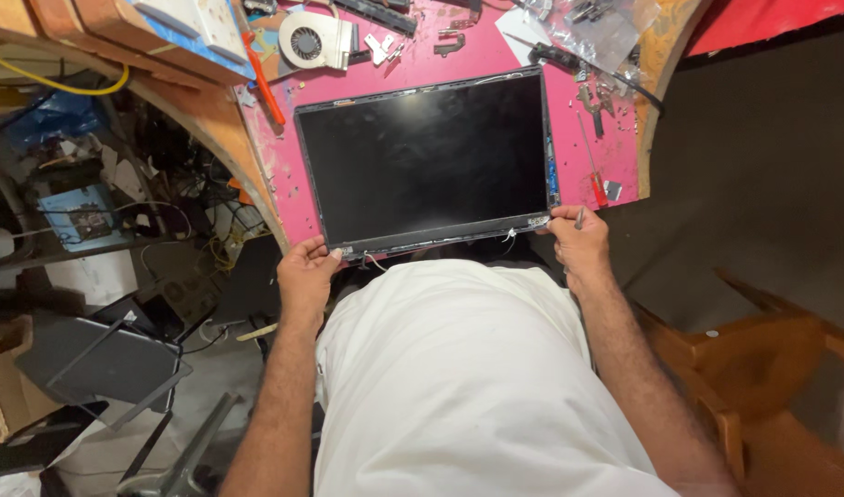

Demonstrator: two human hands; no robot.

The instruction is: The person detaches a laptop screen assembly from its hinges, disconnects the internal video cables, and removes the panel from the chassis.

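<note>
The laptop screen panel point(427, 161) lies flat on the pink counter point(615, 156), its near edge hanging over. Left hand point(307, 271) and right hand point(578, 241) pinch its near corners, fingers closed. Loose cables there could snag, and the glass could crack if twisted.

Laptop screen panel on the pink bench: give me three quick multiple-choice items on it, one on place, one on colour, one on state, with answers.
1. Where does the left hand hold the laptop screen panel?
A. near-left corner
B. far-right corner
C. middle of the far edge

2. What colour is the handle of the screwdriver lying right of the panel?
A. green
B. red
C. white

3. What state is the panel's display in?
A. lit with a picture
B. dark and blank
C. covered by a cloth

Answers: 1 A, the fingers meet the near-left corner, while the right hand takes the near-right one. 2 B, its handle shows red on the pink table. 3 B, the glass is plain black.
</note>
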